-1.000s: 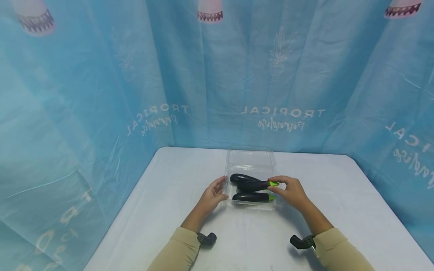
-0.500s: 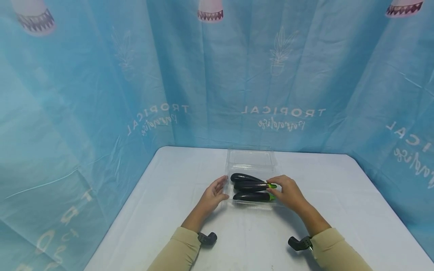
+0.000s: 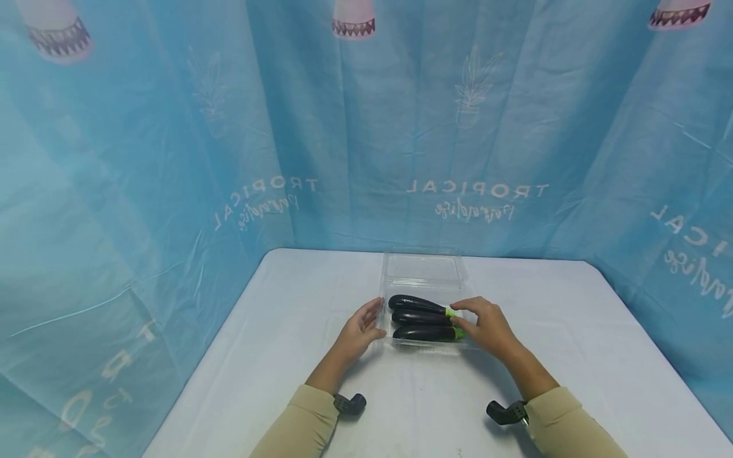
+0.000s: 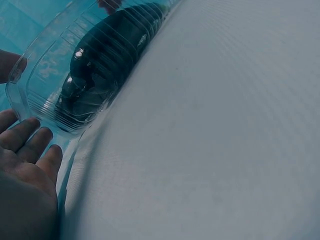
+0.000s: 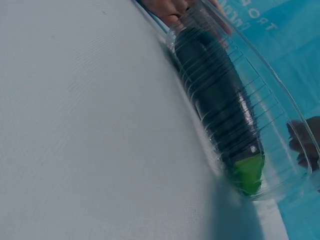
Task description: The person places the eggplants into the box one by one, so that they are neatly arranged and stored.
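Three dark purple eggplants lie side by side in a clear plastic clamshell container: a back eggplant, a middle eggplant and a front eggplant. At the container's left end my left hand grips the rim, thumb inside and fingers outside in the left wrist view. My right hand reaches over the right end and pinches the middle eggplant near its stem, which the thumb and fingers largely hide. Through the container wall, the right wrist view shows the front eggplant's green cap.
The container's lid lies folded open toward the back of the white table. Blue printed curtains hang behind and along both sides. Each wrist wears a black camera mount.
My right hand has lowered the middle eggplant and shifted it slightly left, between the other two. The left hand has stayed at the container's end.
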Action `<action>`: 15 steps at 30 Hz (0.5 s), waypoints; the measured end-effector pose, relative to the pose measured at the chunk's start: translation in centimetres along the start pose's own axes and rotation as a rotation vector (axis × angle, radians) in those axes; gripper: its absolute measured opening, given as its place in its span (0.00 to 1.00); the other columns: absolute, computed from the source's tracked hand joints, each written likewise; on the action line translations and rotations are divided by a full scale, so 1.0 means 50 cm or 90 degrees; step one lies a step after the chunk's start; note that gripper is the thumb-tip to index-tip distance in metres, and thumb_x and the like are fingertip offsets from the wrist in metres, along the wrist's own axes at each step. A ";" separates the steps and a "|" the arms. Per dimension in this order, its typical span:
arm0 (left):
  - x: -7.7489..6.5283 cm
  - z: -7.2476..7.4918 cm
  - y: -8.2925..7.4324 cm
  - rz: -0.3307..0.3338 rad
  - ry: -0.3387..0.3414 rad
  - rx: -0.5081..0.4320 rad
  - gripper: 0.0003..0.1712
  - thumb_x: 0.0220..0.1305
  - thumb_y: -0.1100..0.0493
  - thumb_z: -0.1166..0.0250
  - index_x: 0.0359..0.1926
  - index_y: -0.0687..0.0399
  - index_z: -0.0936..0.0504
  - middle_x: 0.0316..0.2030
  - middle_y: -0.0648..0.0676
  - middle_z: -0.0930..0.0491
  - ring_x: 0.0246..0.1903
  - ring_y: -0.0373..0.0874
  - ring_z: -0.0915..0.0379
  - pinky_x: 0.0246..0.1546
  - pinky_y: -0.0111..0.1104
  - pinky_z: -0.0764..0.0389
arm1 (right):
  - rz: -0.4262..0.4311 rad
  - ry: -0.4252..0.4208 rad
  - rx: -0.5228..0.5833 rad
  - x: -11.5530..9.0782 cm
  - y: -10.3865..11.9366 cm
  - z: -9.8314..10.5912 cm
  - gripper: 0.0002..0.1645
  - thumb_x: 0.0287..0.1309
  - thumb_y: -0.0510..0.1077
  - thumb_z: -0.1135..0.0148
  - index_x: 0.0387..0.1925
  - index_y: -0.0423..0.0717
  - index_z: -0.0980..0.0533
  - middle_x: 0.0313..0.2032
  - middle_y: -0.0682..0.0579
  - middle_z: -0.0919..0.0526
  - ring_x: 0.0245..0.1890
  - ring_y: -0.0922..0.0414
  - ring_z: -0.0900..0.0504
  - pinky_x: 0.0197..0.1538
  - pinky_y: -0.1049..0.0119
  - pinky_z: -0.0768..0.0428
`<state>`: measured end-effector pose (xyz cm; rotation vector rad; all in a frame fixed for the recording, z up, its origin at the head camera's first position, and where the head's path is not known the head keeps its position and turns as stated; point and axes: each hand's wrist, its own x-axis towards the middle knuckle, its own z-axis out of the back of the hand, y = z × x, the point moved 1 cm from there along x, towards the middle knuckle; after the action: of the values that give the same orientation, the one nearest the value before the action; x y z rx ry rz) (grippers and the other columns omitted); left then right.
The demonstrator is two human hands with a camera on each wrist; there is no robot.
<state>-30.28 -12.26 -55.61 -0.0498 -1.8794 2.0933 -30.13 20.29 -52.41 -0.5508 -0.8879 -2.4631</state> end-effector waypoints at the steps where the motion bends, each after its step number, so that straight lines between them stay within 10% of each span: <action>1: 0.000 0.000 0.000 0.000 -0.001 0.002 0.44 0.62 0.70 0.32 0.78 0.58 0.35 0.76 0.55 0.35 0.76 0.51 0.41 0.72 0.32 0.36 | 0.000 -0.008 0.012 -0.002 0.000 0.001 0.18 0.59 0.38 0.22 0.51 0.41 0.12 0.49 0.48 0.11 0.54 0.45 0.15 0.57 0.40 0.17; 15: 0.003 0.004 -0.001 -0.007 0.003 0.003 0.43 0.66 0.67 0.32 0.79 0.62 0.39 0.77 0.60 0.37 0.76 0.55 0.43 0.75 0.39 0.38 | -0.160 -0.191 0.162 -0.043 -0.046 0.021 0.23 0.74 0.42 0.36 0.65 0.34 0.23 0.63 0.39 0.20 0.65 0.39 0.24 0.68 0.41 0.27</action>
<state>-30.45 -12.40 -55.53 -0.0436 -1.8676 2.0887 -29.45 23.17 -53.89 -0.7694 -1.4456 -2.4672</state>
